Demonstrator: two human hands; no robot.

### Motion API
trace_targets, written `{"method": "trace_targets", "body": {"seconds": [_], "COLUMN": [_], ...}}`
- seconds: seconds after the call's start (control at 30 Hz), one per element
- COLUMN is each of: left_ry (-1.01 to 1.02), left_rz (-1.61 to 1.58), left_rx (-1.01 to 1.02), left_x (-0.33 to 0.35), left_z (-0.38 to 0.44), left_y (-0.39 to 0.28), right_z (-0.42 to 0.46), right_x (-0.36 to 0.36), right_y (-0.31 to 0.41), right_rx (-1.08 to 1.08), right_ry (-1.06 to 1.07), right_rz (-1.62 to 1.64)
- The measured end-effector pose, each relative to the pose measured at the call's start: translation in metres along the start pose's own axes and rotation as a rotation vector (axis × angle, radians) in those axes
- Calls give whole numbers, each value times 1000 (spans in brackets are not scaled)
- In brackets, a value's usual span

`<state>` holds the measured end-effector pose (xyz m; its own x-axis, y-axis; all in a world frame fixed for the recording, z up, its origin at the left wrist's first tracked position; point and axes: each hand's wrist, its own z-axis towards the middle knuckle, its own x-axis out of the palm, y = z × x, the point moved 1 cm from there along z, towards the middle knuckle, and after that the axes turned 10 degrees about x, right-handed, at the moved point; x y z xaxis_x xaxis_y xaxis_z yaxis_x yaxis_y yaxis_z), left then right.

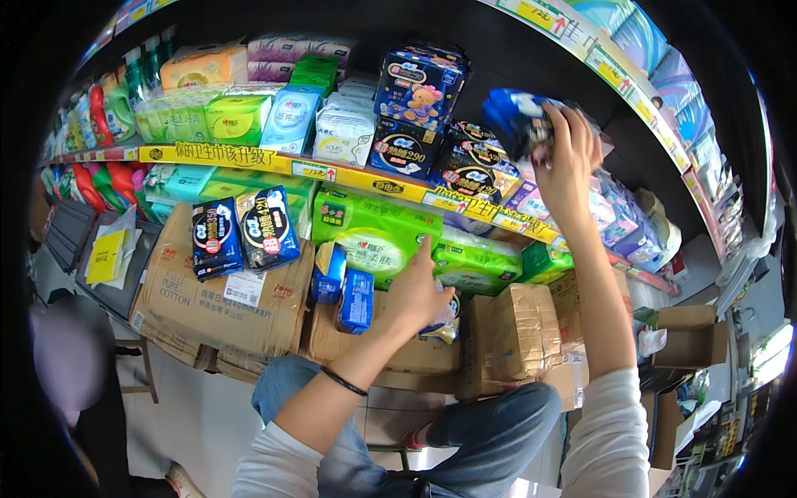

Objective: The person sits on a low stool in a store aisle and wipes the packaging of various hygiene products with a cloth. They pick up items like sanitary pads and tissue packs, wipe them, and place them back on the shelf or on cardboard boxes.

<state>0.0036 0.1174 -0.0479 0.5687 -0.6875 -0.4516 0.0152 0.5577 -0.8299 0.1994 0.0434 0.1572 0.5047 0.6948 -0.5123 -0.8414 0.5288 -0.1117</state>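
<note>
My right hand (pixel 570 146) is raised at the upper shelf, its fingers wrapped over a dark blue pack of sanitary pads (pixel 514 115). Blurring hides the pack's print. Beneath it stand black packs of sanitary pads (pixel 476 165), stacked beside a taller blue pack with a cartoon bear (pixel 414 90). Lower down, my left hand (pixel 414 295) extends its index finger in front of a green tissue multipack (pixel 373 227). A dark blue and gold packet (pixel 445 330) lies partly hidden by that hand; whether the fingers grip it is unclear. Two small blue packs (pixel 342 289) stand left of the hand.
Two dark pad packs (pixel 243 233) rest on a large cardboard carton (pixel 212 299) at left. More cartons (pixel 526 330) stand below the shelf, near my knees. A yellow price strip (pixel 348 177) edges the shelf. Another person (pixel 75 355) is at lower left.
</note>
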Motion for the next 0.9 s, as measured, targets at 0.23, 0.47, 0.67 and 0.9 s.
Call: {"method": "trace_targets", "body": {"seconds": [0.23, 0.47, 0.67, 0.9], "left_ry": [129, 138, 258, 340], "left_rz": [-185, -62, 75, 189], "left_rx": [56, 69, 61, 101], "left_x": [0, 0, -12, -9], "left_z": [1, -5, -9, -10], "left_y": [-19, -8, -5, -15], "right_z": [83, 102, 111, 89], "right_x": [135, 204, 220, 245], "right_y": [-47, -52, -36, -59], "right_rx": [188, 123, 14, 532], "right_ry": [386, 725, 1169, 1205], "right_rz": [-247, -283, -247, 383]}}
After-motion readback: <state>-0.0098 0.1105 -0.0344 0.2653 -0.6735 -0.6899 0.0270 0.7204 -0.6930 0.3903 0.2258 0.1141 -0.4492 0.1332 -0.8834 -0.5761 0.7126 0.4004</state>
